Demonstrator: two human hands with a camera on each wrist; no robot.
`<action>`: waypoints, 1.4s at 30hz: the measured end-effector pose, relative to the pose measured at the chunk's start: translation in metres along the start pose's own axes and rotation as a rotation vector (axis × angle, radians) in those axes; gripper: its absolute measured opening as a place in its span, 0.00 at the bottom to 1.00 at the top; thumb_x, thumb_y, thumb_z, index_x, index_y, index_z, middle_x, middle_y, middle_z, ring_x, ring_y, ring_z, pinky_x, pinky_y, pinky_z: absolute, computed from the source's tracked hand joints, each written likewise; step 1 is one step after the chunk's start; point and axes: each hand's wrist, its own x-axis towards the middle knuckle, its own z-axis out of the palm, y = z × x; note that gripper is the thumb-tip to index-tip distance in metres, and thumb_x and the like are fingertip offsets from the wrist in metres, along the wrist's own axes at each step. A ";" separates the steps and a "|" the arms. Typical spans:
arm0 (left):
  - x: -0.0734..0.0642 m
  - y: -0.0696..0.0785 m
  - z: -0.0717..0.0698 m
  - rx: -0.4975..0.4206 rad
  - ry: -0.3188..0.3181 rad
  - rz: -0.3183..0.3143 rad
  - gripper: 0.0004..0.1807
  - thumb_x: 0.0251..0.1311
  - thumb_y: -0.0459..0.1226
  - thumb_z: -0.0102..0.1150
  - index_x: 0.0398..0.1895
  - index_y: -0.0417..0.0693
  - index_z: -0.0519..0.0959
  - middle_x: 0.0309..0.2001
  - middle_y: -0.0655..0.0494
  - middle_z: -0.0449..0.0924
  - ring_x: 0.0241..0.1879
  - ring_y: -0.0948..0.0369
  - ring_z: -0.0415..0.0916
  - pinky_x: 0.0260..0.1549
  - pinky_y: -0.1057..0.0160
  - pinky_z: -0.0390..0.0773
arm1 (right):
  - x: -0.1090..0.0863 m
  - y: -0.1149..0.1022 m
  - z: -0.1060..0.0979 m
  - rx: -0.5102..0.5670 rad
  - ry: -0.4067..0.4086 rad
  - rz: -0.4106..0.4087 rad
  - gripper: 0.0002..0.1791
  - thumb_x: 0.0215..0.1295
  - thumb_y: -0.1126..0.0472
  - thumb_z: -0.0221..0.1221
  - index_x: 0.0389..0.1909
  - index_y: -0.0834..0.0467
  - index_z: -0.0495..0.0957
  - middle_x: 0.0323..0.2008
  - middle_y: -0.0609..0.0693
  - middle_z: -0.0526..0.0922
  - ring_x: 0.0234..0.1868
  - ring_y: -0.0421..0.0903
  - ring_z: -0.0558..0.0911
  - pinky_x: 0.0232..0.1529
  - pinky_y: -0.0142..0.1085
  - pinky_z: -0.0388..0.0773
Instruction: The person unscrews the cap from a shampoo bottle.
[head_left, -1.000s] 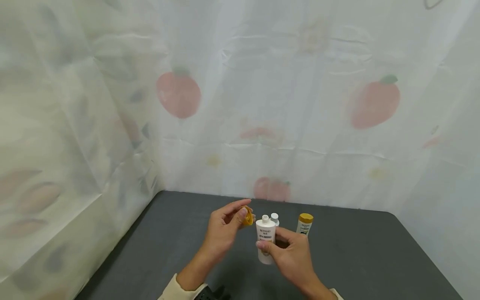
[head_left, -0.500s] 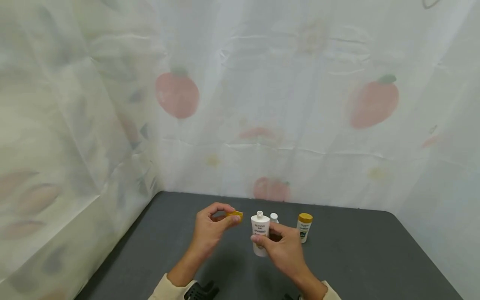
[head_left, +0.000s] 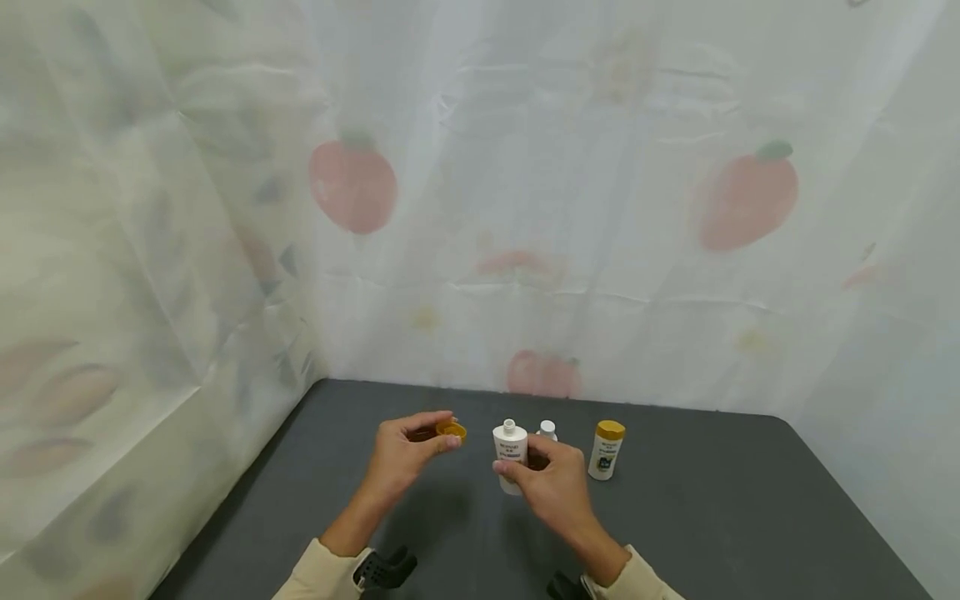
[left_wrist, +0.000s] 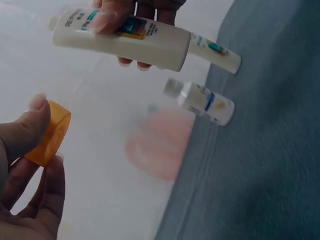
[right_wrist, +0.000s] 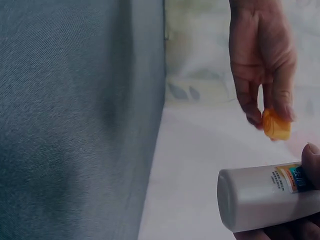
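My left hand [head_left: 401, 454] pinches a yellow bottle cap [left_wrist: 56, 131] between thumb and fingers, its hollow side facing up in the head view. To the right, my right hand [head_left: 555, 483] grips a white shampoo bottle [head_left: 511, 443] around its body. The bottle is upright, held above the table, with its narrow white neck uncovered. In the right wrist view the bottle's base [right_wrist: 229, 200] shows, and the cap hangs apart from it. A gap separates cap and neck in the head view.
Behind my right hand stands a small white bottle [left_wrist: 207, 102] with a white cap. A second white bottle with a yellow cap [head_left: 606, 450] stands to its right on the dark grey table [head_left: 720, 500]. A printed curtain [head_left: 600, 208] hangs along the table's far edge.
My left hand has moved left with the cap, away from the bottle, and tipped it hollow side up. My right hand has shifted the bottle left and slightly farther out over the table.
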 end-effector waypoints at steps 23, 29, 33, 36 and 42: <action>0.012 -0.037 0.000 0.355 0.066 -0.016 0.17 0.53 0.37 0.80 0.48 0.49 0.90 0.46 0.51 0.91 0.45 0.56 0.88 0.42 0.60 0.89 | 0.024 0.036 0.028 -0.035 0.003 0.084 0.14 0.53 0.59 0.80 0.40 0.57 0.91 0.37 0.53 0.92 0.36 0.43 0.87 0.36 0.33 0.84; 0.014 -0.042 0.009 0.397 0.061 0.010 0.17 0.53 0.37 0.80 0.47 0.51 0.90 0.45 0.52 0.91 0.43 0.57 0.88 0.41 0.59 0.89 | 0.026 0.044 0.029 -0.026 0.023 0.099 0.14 0.53 0.60 0.79 0.41 0.58 0.90 0.38 0.55 0.92 0.39 0.45 0.89 0.38 0.36 0.87; 0.018 -0.046 0.010 0.408 0.068 0.033 0.16 0.53 0.36 0.80 0.46 0.49 0.90 0.44 0.51 0.91 0.42 0.56 0.88 0.41 0.59 0.89 | 0.031 0.044 0.032 -0.009 0.032 0.123 0.13 0.53 0.61 0.79 0.40 0.57 0.90 0.37 0.55 0.92 0.38 0.45 0.88 0.38 0.37 0.86; 0.021 -0.049 0.009 0.411 0.082 0.028 0.16 0.53 0.36 0.80 0.46 0.48 0.90 0.44 0.50 0.91 0.43 0.55 0.88 0.42 0.58 0.89 | 0.035 0.043 0.035 0.000 0.034 0.130 0.13 0.53 0.61 0.79 0.40 0.58 0.90 0.37 0.54 0.92 0.37 0.45 0.87 0.38 0.37 0.86; 0.024 -0.054 0.009 0.428 0.089 0.010 0.16 0.53 0.35 0.80 0.46 0.45 0.90 0.44 0.49 0.91 0.43 0.54 0.88 0.43 0.54 0.89 | 0.038 0.046 0.041 0.000 0.047 0.132 0.13 0.54 0.62 0.79 0.40 0.59 0.90 0.37 0.56 0.91 0.37 0.45 0.87 0.38 0.40 0.87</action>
